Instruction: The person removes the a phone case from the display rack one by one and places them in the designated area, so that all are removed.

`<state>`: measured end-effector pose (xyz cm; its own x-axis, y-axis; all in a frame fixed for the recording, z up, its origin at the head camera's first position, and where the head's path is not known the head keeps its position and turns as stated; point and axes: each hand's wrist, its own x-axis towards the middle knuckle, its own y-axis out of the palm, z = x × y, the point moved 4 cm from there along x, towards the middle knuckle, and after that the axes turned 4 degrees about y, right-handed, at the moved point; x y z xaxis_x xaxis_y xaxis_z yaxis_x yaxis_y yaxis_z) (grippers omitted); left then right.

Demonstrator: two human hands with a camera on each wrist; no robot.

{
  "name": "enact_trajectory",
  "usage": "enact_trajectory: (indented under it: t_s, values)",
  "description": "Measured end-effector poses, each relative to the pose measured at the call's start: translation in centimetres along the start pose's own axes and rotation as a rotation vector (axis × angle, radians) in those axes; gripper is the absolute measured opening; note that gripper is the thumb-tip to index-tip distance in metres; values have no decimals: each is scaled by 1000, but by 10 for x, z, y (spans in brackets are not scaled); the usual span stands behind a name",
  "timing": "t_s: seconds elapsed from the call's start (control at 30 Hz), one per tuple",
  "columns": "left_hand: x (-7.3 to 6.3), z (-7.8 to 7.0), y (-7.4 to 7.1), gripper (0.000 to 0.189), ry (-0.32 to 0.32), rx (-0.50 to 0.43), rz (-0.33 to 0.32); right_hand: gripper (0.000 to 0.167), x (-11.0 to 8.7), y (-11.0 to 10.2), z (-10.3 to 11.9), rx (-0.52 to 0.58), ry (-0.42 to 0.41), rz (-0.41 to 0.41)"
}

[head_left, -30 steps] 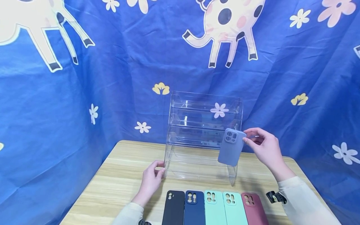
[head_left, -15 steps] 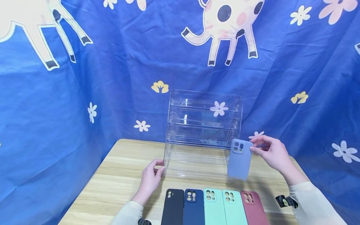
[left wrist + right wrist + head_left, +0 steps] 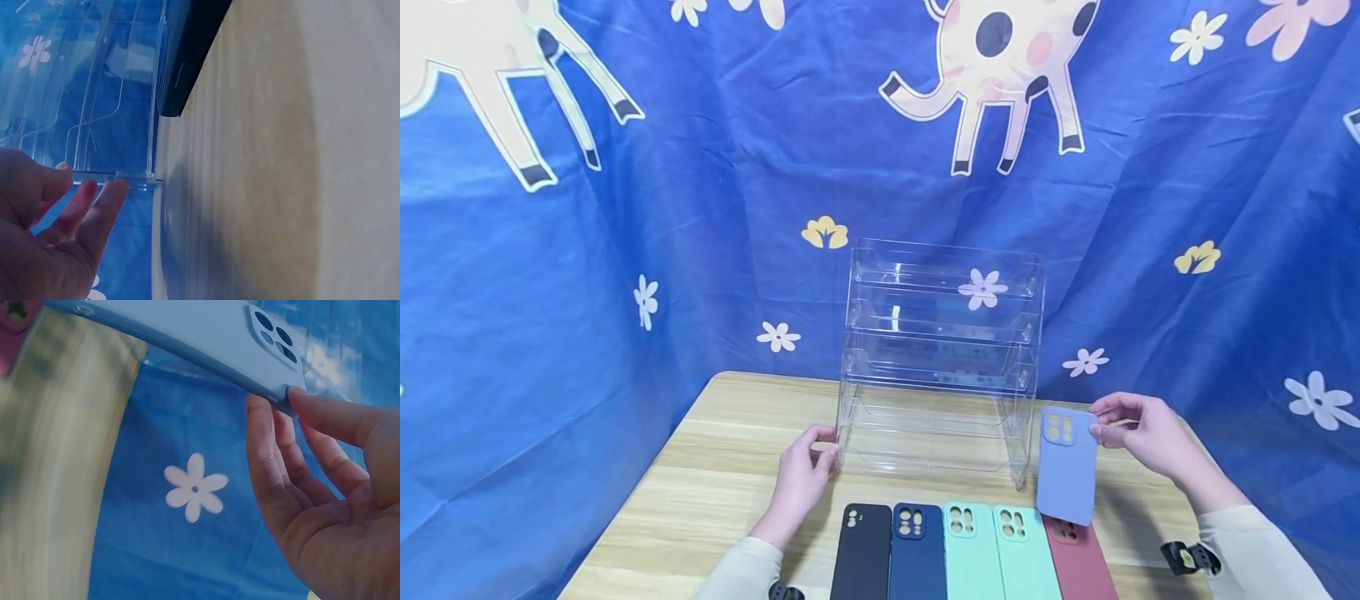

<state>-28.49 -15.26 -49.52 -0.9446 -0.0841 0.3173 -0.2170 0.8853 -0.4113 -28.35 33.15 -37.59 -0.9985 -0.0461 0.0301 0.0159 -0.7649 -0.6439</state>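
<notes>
A lavender-blue phone case (image 3: 1066, 475) hangs upright from my right hand (image 3: 1138, 429). Thumb and fingertips pinch it at its upper right corner, beside the camera cutouts. In the head view its lower end overlaps the top of a maroon phone case (image 3: 1084, 558). A clear acrylic tiered rack (image 3: 940, 392) stands behind the row of cases. My left hand (image 3: 805, 471) touches the rack's left side low down; in the left wrist view, nearly straight fingers (image 3: 103, 215) rest against the outside of the clear side panel (image 3: 140, 181).
Along the table's (image 3: 700, 483) front lie, left to right, a black case (image 3: 862, 554), a navy case (image 3: 917, 567), a mint case (image 3: 972, 554), another mint case (image 3: 1026, 554) and the maroon one. A blue printed curtain (image 3: 737, 208) hangs close behind the table and at both sides.
My right hand has brought the lavender-blue case down and to the right, from in front of the rack to over the maroon case. The left hand stays at the rack's side.
</notes>
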Motion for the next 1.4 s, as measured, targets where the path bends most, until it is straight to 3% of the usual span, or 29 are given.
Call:
enact_trajectory:
  t_s: [0.47, 0.73, 1.07, 1.4]
  values:
    - [1, 1, 0, 26, 5, 3, 0, 40, -20, -25, -54, 16, 132, 90]
    - [2, 4, 0, 26, 8, 9, -1, 40, -25, -28, -83, 43, 201, 169]
    - [3, 4, 0, 27, 7, 1, -5, 45, -33, -33, -106, 114, 194, 246]
    - [2, 2, 1, 27, 8, 18, -2, 44, -41, -34, -129, 145, 252, 322]
